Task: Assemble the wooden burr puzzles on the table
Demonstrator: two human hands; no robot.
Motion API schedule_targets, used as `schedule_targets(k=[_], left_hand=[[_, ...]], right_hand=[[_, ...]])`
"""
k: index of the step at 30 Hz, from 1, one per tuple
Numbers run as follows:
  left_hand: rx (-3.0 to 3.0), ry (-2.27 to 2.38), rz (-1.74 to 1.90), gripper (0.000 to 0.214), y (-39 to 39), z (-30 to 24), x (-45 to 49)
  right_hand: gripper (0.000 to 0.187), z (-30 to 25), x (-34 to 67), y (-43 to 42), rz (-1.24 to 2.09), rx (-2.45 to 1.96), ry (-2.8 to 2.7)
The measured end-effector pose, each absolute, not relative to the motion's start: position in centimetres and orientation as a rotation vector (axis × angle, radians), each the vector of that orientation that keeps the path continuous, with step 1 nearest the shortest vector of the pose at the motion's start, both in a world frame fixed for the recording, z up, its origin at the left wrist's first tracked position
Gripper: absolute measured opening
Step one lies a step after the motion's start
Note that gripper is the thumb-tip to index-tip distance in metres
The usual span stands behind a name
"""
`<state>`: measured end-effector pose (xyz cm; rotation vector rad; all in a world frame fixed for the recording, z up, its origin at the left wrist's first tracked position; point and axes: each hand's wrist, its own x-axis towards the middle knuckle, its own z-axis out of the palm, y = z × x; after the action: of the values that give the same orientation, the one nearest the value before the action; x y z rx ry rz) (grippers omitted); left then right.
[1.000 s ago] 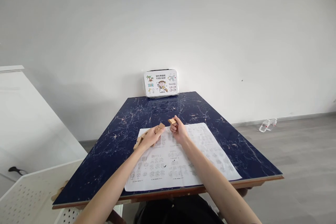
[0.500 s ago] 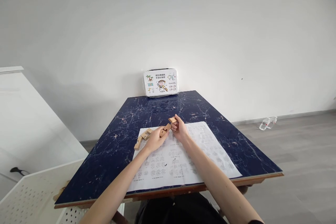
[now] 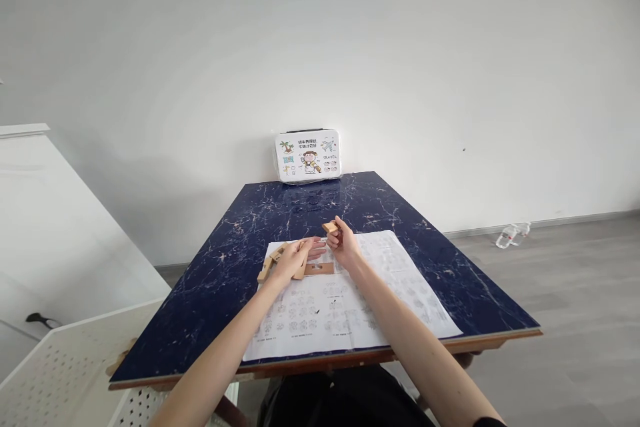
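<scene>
Several notched pale-wood puzzle bars (image 3: 265,272) on printed white sheet (image 3: 350,310), blue marbled worktop (image 3: 235,233). One small wooden block (image 3: 330,227) pinched in right grip (image 3: 345,248); left grip (image 3: 290,260) released, flat over bars. Probably light, stiff, smooth: hold across flat faces.

Above printed sheet (image 3: 350,310): right hand (image 3: 344,248) pinches wooden block (image 3: 329,227); left hand (image 3: 294,259) on wooden pieces (image 3: 267,268) (grip unclear).

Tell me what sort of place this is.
Likely a sparse room in a home or office: bare white wall, grey wood-look floor, and a blue marble-look table carrying a printed sheet and wooden puzzle pieces.
</scene>
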<state>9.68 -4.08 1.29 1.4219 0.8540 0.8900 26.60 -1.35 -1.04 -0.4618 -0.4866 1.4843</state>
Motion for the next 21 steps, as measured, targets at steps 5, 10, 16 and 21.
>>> schedule_targets(k=[5,10,16,21], left_hand=[[1.329,0.801,0.986,0.04,-4.0,1.6,9.7],[1.23,0.647,1.098,0.044,-3.8,2.0,9.5],[1.356,0.72,1.104,0.045,-3.8,1.7,9.6],[1.686,0.967,1.1,0.047,-4.0,1.5,9.7]], right_hand=[[0.035,-0.9,26.6,-1.6,1.48,-0.462,-0.569],[0.04,-0.2,26.2,-2.3,1.49,-0.419,-0.637],[0.043,0.3,25.7,-2.9,1.48,-0.463,-0.709],[0.042,0.2,26.1,-2.8,1.462,-0.495,-0.669]])
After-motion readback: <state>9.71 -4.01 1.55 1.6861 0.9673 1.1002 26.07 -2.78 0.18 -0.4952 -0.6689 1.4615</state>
